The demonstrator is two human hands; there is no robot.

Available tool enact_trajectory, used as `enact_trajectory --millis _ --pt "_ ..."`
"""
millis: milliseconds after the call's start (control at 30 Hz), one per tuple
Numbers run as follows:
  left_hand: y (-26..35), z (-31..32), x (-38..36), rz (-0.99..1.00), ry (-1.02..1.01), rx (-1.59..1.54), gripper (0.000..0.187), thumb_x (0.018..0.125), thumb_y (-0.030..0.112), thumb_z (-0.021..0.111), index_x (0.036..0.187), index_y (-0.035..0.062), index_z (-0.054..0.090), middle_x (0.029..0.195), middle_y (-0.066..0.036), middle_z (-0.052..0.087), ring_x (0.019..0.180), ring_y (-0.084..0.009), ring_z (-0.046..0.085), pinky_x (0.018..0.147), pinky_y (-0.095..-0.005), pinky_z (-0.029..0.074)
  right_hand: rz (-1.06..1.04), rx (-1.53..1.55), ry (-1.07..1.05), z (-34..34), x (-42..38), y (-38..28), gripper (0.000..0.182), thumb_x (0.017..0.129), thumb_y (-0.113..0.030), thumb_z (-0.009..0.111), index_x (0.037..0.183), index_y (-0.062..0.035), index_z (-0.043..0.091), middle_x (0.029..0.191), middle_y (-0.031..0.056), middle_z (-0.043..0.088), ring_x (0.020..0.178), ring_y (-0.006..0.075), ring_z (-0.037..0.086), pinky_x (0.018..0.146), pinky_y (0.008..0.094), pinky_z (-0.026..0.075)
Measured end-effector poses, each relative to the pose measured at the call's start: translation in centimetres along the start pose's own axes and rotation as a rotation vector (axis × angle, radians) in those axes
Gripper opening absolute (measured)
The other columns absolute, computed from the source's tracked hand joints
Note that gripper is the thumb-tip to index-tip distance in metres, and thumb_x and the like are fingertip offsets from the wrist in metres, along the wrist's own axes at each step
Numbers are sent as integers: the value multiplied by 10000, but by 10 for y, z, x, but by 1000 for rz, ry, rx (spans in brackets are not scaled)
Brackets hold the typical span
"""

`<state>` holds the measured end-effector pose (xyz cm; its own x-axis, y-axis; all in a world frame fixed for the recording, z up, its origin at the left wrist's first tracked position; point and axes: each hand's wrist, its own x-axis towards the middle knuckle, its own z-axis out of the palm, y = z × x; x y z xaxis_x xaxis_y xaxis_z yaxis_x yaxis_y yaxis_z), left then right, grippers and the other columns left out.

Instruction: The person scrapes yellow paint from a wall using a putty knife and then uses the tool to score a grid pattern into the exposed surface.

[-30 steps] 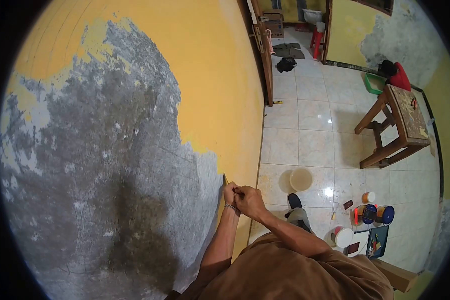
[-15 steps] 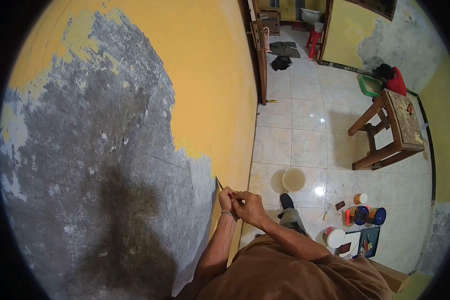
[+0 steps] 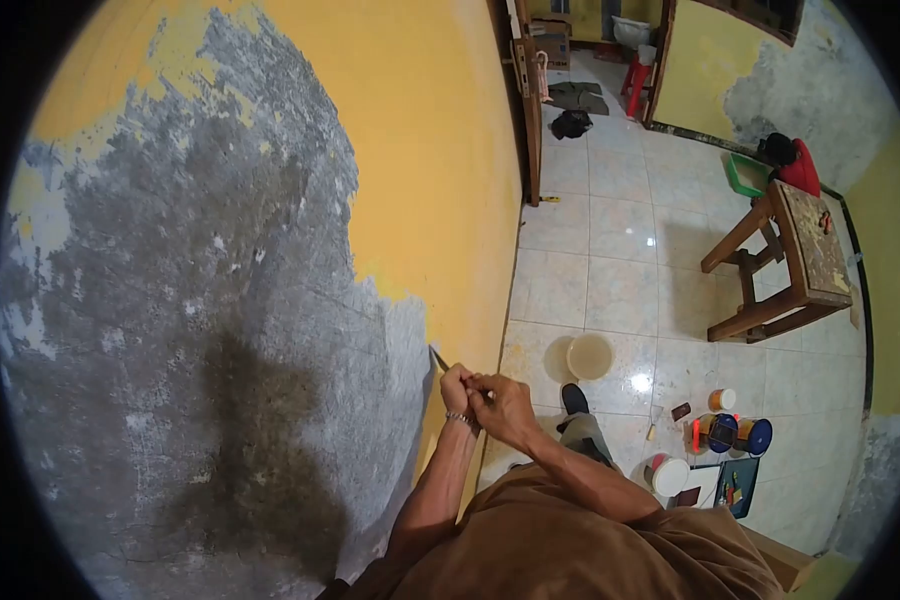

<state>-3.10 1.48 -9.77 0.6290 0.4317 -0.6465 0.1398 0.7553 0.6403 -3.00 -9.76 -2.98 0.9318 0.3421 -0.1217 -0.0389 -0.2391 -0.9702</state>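
Observation:
My left hand (image 3: 456, 388), with a bracelet at the wrist, is closed around the handle of a scraper (image 3: 438, 356). The scraper's thin dark blade meets the wall at the border between yellow paint and bare grey plaster. My right hand (image 3: 503, 408) is closed too, pressed against the left at the handle's end. Fingers hide most of the handle. To the left spreads the rough grey plaster (image 3: 170, 300), with paint flecks and my shadow on it. Smooth yellow paint (image 3: 430, 180) covers the wall above and to the right.
On the tiled floor stand a round bucket (image 3: 590, 357), several paint tubs (image 3: 670, 476) and an open toolbox (image 3: 738, 485). A wooden stool (image 3: 815, 240) is at right. Beyond it, a person in red (image 3: 800, 170) is by a green basin (image 3: 746, 175). A door (image 3: 528, 120) stands open.
The view has shifted slightly. Both hands and the scraper have moved a little up in the picture, with the blade still at the paint's border and the grip unchanged.

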Motion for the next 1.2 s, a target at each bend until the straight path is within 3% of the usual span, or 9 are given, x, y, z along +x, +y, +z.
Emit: enact_trajectory --millis 367,500,533,633,667,767,933,1100,1200 --pt "10 -7 -7 39 -25 -38 260 727 135 489 514 149 342 507 -16 400 423 -148 377 415 -296 331 -162 -45 -7 6 -6 -1 215 806 -108 669 968 27 708 947 214 701 868 311 703 790 361 550" --pt "21 16 3 67 -120 115 246 729 137 486 519 148 358 514 -32 421 449 -150 417 451 -313 386 1 -5 39 10 21 4 203 811 -109 665 954 28 707 985 222 695 898 312 701 811 360 552" --pt "16 28 -5 53 0 110 247 729 135 486 519 150 357 508 -40 420 453 -154 432 455 -322 386 5 -25 33 2 19 4 179 817 -98 658 939 23 707 972 219 695 906 327 697 825 361 551" --pt "8 3 -7 174 -34 -45 243 723 136 495 523 146 359 517 -47 433 455 -164 438 460 -321 387 -166 -68 25 2 -5 -2 175 826 -104 648 935 20 707 951 218 697 896 329 698 817 359 550" --pt "17 -7 -8 -15 -106 -63 240 721 131 500 524 143 363 517 -47 436 453 -169 439 461 -319 394 -201 -56 27 7 -5 -2 178 827 -108 650 941 14 711 945 225 694 875 332 699 782 366 552" --pt "20 -2 17 35 -123 90 251 718 120 499 513 141 355 507 -44 424 443 -165 421 453 -322 396 -51 -57 9 8 17 -6 205 824 -120 637 966 10 706 939 258 675 876 382 676 794 416 539" --pt "16 3 -13 118 -63 -32 270 733 132 495 507 148 348 500 -18 382 437 -149 382 451 -302 363 -243 -41 69 6 -5 -6 179 836 -113 649 942 20 705 925 235 684 836 331 696 739 369 545" --pt "24 7 7 -47 -120 31 270 740 118 482 504 142 352 500 -8 372 459 -143 396 452 -296 362 -103 -32 36 9 19 -7 176 835 -115 654 934 22 704 903 234 684 847 336 693 753 384 547" --pt "16 14 -13 100 -90 -84 255 728 93 494 518 134 355 504 -9 382 471 -134 386 468 -284 346 -190 -74 56 -1 2 -11 157 834 -104 652 922 15 705 887 230 683 827 354 689 733 384 547"
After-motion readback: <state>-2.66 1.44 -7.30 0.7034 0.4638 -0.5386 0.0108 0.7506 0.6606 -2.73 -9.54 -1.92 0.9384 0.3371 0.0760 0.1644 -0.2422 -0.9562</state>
